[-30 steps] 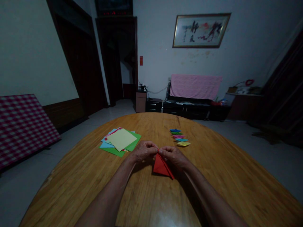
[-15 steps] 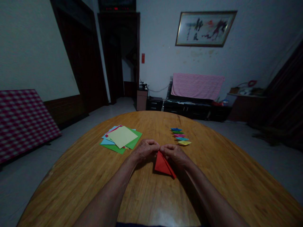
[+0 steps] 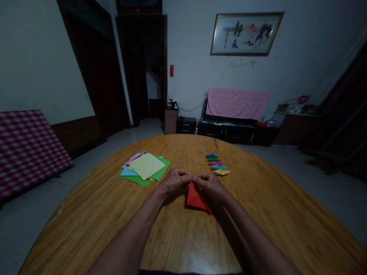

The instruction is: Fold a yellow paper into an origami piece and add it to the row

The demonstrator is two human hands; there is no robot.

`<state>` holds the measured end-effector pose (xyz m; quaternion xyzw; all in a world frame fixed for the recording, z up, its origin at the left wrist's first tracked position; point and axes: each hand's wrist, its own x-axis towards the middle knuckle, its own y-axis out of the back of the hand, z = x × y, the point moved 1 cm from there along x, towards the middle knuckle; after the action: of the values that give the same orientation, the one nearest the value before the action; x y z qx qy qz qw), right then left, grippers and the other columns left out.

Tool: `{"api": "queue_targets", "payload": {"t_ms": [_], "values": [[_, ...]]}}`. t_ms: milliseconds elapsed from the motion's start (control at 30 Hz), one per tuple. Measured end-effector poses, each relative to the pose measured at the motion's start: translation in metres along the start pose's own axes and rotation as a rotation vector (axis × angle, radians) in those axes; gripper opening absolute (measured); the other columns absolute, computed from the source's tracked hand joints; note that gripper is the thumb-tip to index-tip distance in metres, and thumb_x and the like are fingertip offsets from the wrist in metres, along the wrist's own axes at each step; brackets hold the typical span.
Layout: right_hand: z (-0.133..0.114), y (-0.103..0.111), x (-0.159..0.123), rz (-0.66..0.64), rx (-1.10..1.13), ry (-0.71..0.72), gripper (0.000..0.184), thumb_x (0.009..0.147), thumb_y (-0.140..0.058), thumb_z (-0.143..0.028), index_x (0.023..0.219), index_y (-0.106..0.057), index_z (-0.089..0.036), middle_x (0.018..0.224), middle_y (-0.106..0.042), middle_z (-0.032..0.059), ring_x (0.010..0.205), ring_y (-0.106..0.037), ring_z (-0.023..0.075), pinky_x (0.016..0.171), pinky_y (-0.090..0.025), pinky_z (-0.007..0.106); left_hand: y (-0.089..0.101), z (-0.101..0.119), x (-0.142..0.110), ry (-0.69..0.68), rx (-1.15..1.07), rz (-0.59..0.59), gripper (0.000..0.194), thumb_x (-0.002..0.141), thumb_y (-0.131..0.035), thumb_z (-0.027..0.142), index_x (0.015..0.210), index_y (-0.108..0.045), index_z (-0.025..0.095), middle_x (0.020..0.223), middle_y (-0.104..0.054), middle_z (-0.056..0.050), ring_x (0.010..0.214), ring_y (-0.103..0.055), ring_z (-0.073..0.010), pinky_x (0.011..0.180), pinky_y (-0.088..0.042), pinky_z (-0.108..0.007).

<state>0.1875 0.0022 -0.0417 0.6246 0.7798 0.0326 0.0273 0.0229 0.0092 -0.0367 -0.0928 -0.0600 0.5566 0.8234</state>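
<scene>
A folded red sheet of paper hangs from my fingertips just above the wooden table, its wide end toward me. My left hand pinches its far tip between thumb and forefinger. Right beside it, my right hand grips the same tip and the paper's right edge. The fingertips of both hands nearly meet, and they hide the tip itself.
Left of my hands lies a loose stack of coloured paper sheets, pale yellow on top. Several small folded paper boats stand in a row beyond my right hand. The round wooden table spreads beneath everything.
The red paper's right-hand flap now lies closer against the rest, so the gap between its layers looks narrower. Both hands keep their pinch at the tip. The view has shifted slightly.
</scene>
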Motion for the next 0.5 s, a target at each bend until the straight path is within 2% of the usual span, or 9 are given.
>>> {"api": "queue_targets", "payload": {"t_ms": [167, 333, 400, 500], "values": [[0.0, -0.002, 0.001, -0.03, 0.043, 0.001, 0.031, 0.069, -0.069, -0.046, 0.069, -0.063, -0.016, 0.057, -0.053, -0.003, 0.049, -0.042, 0.0078, 0.049, -0.029, 0.022, -0.001, -0.007, 0.002, -0.032, -0.044, 0.006, 0.015, 0.066, -0.068, 0.025, 0.073, -0.061, 0.014, 0.06, -0.056, 0.0, 0.05, -0.051, -0.0088, 0.049, -0.035, -0.021], [-0.004, -0.004, 0.002, 0.083, -0.006, 0.005, 0.03, 0.069, -0.067, -0.045, 0.065, -0.06, -0.016, 0.052, -0.049, -0.0045, 0.044, -0.036, 0.007, 0.045, -0.025, 0.022, -0.006, -0.001, 0.001, -0.024, -0.102, 0.026, 0.016, 0.066, -0.069, 0.026, 0.072, -0.061, 0.013, 0.059, -0.057, 0.0, 0.049, -0.052, -0.0088, 0.049, -0.037, -0.021], [-0.007, -0.005, 0.001, 0.101, 0.055, -0.008, 0.028, 0.067, -0.068, -0.043, 0.065, -0.059, -0.016, 0.053, -0.049, -0.0047, 0.045, -0.038, 0.0071, 0.046, -0.027, 0.022, -0.008, 0.004, -0.001, -0.01, -0.113, 0.017, 0.017, 0.067, -0.069, 0.025, 0.074, -0.063, 0.011, 0.061, -0.06, -0.002, 0.05, -0.053, -0.0089, 0.05, -0.037, -0.021], [-0.009, -0.005, 0.0, 0.047, 0.2, -0.034, 0.027, 0.065, -0.07, -0.04, 0.064, -0.057, -0.016, 0.054, -0.051, -0.0047, 0.047, -0.041, 0.0071, 0.049, -0.03, 0.022, -0.009, 0.01, -0.002, 0.011, -0.129, -0.012, 0.017, 0.066, -0.068, 0.023, 0.075, -0.065, 0.009, 0.063, -0.063, -0.005, 0.051, -0.055, -0.0093, 0.051, -0.038, -0.021]]}}
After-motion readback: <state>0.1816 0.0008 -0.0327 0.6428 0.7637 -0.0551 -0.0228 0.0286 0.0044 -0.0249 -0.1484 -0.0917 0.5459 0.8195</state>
